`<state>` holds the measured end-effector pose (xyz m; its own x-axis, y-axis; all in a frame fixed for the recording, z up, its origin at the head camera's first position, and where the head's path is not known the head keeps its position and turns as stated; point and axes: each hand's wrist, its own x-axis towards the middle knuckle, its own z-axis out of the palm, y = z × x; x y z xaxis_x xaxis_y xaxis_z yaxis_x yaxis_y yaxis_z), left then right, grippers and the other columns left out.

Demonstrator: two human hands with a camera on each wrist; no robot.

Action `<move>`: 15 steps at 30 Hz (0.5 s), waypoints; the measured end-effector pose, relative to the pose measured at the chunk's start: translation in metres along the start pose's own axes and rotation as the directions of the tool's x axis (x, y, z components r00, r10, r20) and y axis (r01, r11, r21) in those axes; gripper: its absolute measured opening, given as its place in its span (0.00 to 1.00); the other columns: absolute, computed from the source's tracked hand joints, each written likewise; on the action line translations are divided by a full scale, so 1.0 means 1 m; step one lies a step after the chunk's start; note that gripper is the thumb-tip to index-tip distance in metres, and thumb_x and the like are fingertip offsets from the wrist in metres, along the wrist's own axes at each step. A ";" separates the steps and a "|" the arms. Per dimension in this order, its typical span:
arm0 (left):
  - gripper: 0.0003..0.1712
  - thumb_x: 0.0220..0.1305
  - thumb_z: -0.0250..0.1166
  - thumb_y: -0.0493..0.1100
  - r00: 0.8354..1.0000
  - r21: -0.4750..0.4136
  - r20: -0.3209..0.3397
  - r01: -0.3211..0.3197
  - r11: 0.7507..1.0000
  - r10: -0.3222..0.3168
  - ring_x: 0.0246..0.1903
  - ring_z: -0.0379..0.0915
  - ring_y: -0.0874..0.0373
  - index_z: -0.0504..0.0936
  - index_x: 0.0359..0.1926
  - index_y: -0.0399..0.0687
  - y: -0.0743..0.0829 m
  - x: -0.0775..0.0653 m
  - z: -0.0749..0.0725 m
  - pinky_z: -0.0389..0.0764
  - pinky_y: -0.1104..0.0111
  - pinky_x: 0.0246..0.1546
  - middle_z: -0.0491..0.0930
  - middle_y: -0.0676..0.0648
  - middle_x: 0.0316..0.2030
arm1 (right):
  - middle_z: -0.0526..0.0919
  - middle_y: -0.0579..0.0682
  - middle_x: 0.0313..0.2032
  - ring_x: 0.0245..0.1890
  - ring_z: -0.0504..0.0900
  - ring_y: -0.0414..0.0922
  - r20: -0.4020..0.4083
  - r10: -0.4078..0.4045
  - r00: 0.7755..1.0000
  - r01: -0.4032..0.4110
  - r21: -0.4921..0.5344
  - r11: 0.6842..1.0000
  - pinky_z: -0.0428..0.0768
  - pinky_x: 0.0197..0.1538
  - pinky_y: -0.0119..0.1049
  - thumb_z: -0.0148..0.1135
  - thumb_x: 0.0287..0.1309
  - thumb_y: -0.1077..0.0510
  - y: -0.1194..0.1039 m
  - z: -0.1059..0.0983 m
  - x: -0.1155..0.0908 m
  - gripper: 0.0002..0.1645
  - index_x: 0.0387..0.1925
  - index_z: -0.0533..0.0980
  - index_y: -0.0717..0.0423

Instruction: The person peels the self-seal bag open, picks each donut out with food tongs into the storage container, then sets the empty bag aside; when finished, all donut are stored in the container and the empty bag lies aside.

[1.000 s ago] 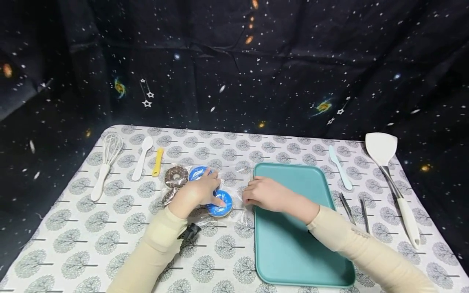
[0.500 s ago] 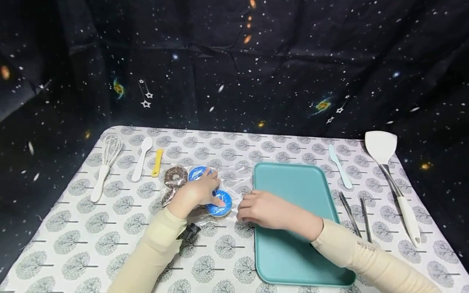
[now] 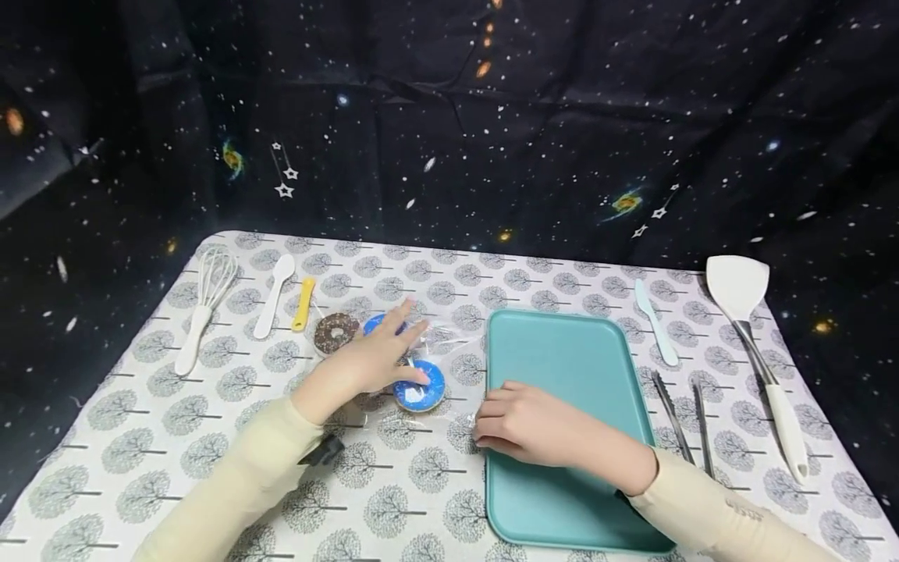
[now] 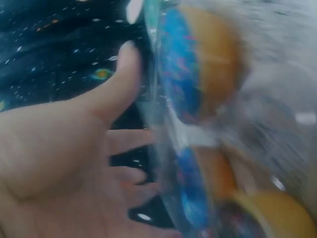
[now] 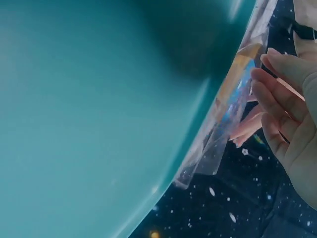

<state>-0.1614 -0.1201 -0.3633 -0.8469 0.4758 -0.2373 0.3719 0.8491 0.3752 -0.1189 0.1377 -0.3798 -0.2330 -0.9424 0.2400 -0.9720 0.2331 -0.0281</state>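
In the head view, the left hand (image 3: 368,359) is laid over blue-iced doughnuts (image 3: 430,396) inside a clear bag (image 3: 452,339), nearer the left edge of the bench (image 3: 435,523) than the right; its grip is spread. The right hand (image 3: 528,422) is held at the teal tray (image 3: 562,499)'s left rim, grip loosely bent. In the left wrist view, thumb and fingers are seen apart against blurred film. In the right wrist view, thumb and fingertips are seen slightly apart.

The tray (image 3: 548,351) is teal, the tablecloth (image 3: 393,511) white with grey tree prints, the blue donut (image 3: 433,395) flecked, apparently with pink, and the brown donut (image 3: 324,336) speckled pale.
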 end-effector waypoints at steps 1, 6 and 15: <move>0.48 0.57 0.59 0.61 0.999 0.007 -0.048 -0.022 1.000 0.022 0.70 0.34 0.40 0.51 0.72 0.48 -0.003 -0.003 0.000 0.45 0.39 0.64 0.29 0.41 0.72 | 0.80 0.36 0.31 0.34 0.75 0.35 -0.014 0.005 1.000 -0.005 0.005 1.000 0.73 0.41 0.29 0.65 0.54 0.54 -0.001 -0.002 -0.003 0.03 0.32 0.80 0.45; 0.37 0.64 0.58 0.54 0.957 0.051 -0.244 -0.151 0.987 0.159 0.70 0.44 0.44 0.58 0.69 0.46 -0.020 -0.012 0.002 0.42 0.46 0.68 0.43 0.44 0.72 | 0.80 0.35 0.31 0.34 0.76 0.35 -0.036 0.041 0.999 -0.040 0.017 0.999 0.74 0.42 0.29 0.66 0.53 0.55 -0.005 -0.005 -0.023 0.04 0.33 0.80 0.45; 0.26 0.69 0.52 0.47 0.920 -0.103 -0.313 -0.279 0.955 0.235 0.69 0.47 0.44 0.66 0.64 0.39 -0.027 0.000 0.029 0.35 0.48 0.69 0.61 0.42 0.66 | 0.81 0.33 0.33 0.37 0.77 0.32 0.010 0.112 0.994 -0.113 0.068 0.991 0.75 0.45 0.29 0.66 0.52 0.53 -0.018 -0.009 -0.059 0.06 0.35 0.80 0.44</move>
<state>-0.1603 -0.1365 -0.3989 -0.8109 0.5657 0.1498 0.5521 0.6547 0.5163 -0.0877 0.1916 -0.3852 -0.3409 -0.9127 0.2252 -0.9393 0.3210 -0.1209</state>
